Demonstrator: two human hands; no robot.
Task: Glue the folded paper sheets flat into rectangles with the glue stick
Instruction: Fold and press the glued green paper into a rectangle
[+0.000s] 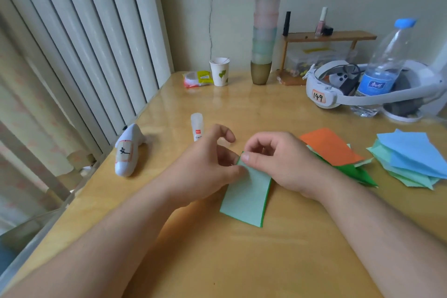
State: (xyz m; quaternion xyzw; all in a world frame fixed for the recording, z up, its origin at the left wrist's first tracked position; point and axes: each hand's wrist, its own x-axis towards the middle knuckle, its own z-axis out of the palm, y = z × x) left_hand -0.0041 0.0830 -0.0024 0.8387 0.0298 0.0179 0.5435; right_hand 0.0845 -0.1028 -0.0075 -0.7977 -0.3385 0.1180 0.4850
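Note:
A folded green paper sheet [246, 198], pale on top with a darker green edge, lies as a narrow rectangle on the wooden table [242, 261]. My left hand [205, 167] pinches its far corner from the left. My right hand [273, 159] pinches the same far end between thumb and forefinger. A white glue stick [197, 127] stands upright just beyond my left hand, capped and untouched.
To the right lie an orange and dark green sheet pile [333, 147] and a blue and mint stack [411, 159]. A white controller [128, 152] lies left. A headset [362, 84], water bottle [384, 65], paper cup [219, 71] and cup stack [264, 31] stand at the back.

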